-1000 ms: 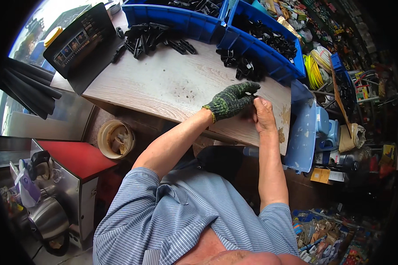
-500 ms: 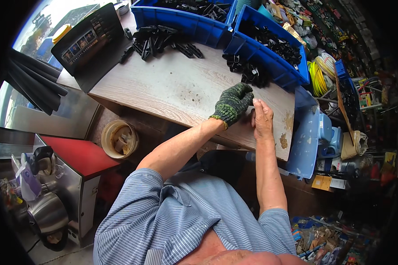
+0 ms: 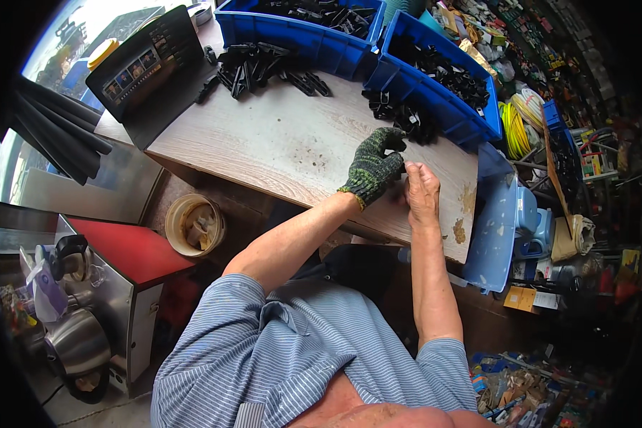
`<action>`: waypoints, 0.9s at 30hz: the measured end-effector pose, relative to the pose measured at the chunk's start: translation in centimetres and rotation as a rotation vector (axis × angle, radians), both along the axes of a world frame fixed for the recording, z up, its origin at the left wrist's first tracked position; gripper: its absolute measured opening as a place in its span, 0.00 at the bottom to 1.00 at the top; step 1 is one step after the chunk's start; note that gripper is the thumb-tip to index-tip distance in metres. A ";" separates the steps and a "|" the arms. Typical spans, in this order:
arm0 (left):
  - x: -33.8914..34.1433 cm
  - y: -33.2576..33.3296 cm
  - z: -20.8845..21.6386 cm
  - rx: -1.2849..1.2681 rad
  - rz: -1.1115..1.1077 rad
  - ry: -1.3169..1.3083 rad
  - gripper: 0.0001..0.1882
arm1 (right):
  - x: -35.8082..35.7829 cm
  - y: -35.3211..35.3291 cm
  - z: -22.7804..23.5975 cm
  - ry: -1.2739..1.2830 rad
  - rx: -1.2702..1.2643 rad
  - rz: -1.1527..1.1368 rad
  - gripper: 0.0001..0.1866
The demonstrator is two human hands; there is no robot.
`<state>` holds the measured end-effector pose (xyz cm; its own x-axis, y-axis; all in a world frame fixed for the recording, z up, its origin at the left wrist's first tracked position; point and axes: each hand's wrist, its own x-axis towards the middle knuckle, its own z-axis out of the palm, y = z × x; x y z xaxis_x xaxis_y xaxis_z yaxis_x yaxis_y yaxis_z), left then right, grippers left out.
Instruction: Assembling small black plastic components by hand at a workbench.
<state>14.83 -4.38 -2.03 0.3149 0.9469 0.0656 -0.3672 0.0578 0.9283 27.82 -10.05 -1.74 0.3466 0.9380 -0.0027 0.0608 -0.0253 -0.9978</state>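
My left hand wears a dark green and black knitted glove. It is above the right part of the pale wooden table, with its fingers curled and a small gap between forefinger and thumb. Whatever lies within those fingers is too dark to make out. Close beside it, my bare right hand has its fingers drawn together in a pinch, their tips near the gloved thumb. Any small thing in that pinch is hidden. Just beyond both hands is a pile of black plastic parts.
Two blue bins of black parts stand along the table's far side. More black parts lie by a propped dark tablet. A bucket is below the front edge; a light-blue plastic container adjoins the right end.
The gloved forefinger and thumb have parted slightly, and the left hand has shifted a little left. My right fingers have curled in more. The piles and bins look unmoved.
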 end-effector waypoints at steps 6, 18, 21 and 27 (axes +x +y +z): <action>-0.4 0.1 -0.2 -0.047 -0.053 -0.089 0.20 | -1.2 0.0 0.2 -0.097 0.070 0.029 0.14; -13.2 11.9 1.2 1.022 0.329 1.448 0.17 | -2.1 -0.6 0.8 0.177 -0.038 -0.143 0.18; -13.1 10.8 -0.4 1.140 0.393 1.268 0.15 | -2.1 -0.5 0.7 0.183 -0.046 -0.154 0.17; -12.1 8.6 0.6 1.041 0.348 1.256 0.13 | -2.1 -0.5 0.6 0.191 -0.033 -0.182 0.17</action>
<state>2.72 4.22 -1.40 0.4538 0.6952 0.5575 0.7248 -0.6519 0.2230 25.67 -10.53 -1.10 0.5000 0.8585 -0.1137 -0.1375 -0.0510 -0.9892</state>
